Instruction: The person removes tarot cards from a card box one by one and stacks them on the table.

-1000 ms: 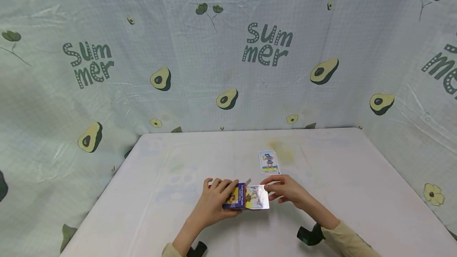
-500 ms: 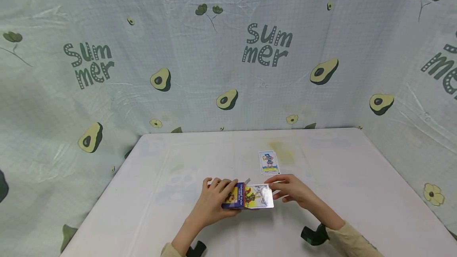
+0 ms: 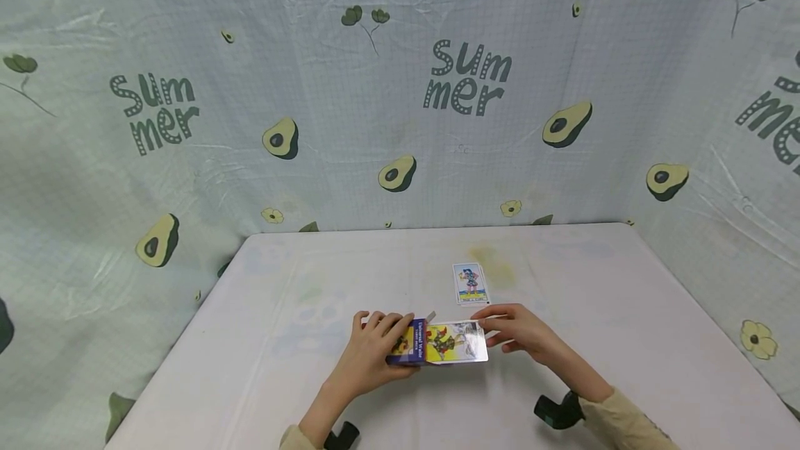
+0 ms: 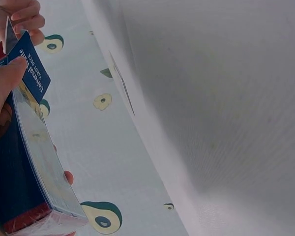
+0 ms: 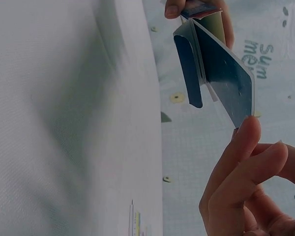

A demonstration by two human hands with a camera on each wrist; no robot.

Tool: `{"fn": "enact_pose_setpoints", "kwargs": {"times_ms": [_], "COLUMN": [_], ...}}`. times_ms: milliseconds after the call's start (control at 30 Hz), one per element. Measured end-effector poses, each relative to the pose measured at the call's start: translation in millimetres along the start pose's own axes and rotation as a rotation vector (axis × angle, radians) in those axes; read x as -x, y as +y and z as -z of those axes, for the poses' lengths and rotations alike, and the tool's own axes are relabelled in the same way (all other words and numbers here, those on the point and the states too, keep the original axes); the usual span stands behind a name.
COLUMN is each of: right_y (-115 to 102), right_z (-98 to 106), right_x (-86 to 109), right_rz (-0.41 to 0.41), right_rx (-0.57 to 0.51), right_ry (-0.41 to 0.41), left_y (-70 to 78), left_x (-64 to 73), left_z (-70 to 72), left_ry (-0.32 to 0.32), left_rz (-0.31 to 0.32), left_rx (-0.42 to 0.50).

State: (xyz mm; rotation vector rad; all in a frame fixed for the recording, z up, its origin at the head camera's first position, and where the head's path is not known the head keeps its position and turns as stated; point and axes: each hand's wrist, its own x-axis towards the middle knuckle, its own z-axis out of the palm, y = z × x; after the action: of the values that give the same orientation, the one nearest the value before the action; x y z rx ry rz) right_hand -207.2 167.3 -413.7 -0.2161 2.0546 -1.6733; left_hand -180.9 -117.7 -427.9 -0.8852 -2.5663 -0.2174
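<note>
My left hand [image 3: 369, 356] grips a blue and yellow tarot deck box [image 3: 406, 347] above the table, its open end facing right. A tarot card [image 3: 455, 343] with a yellow picture sticks out of that end, face up. My right hand [image 3: 523, 335] pinches the card's far right corner; in the right wrist view the fingertips [image 5: 248, 129] meet at the edge of its dark blue back. A lettered box flap [image 4: 32, 71] stands out beside the left thumb. How much of the card is still inside the box is hidden.
Beyond the hands, another tarot card [image 3: 471, 284] with a blue-clad figure lies face up on the white-covered table [image 3: 350, 276]; an edge beneath it suggests more than one. A printed curtain [image 3: 337, 89] hangs behind and at both sides.
My right hand has moved right, and the card has slid farther out of the box, showing more of its picture. The left hand and box have shifted slightly left.
</note>
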Motion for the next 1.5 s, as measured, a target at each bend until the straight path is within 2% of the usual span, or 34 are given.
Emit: {"fn": "enact_pose_setpoints", "kwargs": {"times_ms": [200, 667, 867, 1500], "right_y": [0.9, 2.9, 5.5, 8.9], "right_z": [4.3, 10.1, 13.7, 21.1], "right_x": [0.7, 5.2, 4.7, 0.9], "right_rz": [-0.038, -0.055, -0.06, -0.112], "right_rx": [0.017, 0.009, 0.01, -0.064], "right_ry": [0.055, 0.063, 0.078, 0.208], "left_y": [-0.2, -0.1, -2.2, -6.0], "left_x": [-0.4, 1.3, 2.3, 3.9], "left_z": [-0.4, -1.2, -2.7, -3.9], "left_ry": [-0.003, -0.021, -0.004, 0.01], "left_rz": [0.008, 0.021, 0.016, 0.031], "left_rx": [0.009, 0.006, -0.008, -0.004]}}
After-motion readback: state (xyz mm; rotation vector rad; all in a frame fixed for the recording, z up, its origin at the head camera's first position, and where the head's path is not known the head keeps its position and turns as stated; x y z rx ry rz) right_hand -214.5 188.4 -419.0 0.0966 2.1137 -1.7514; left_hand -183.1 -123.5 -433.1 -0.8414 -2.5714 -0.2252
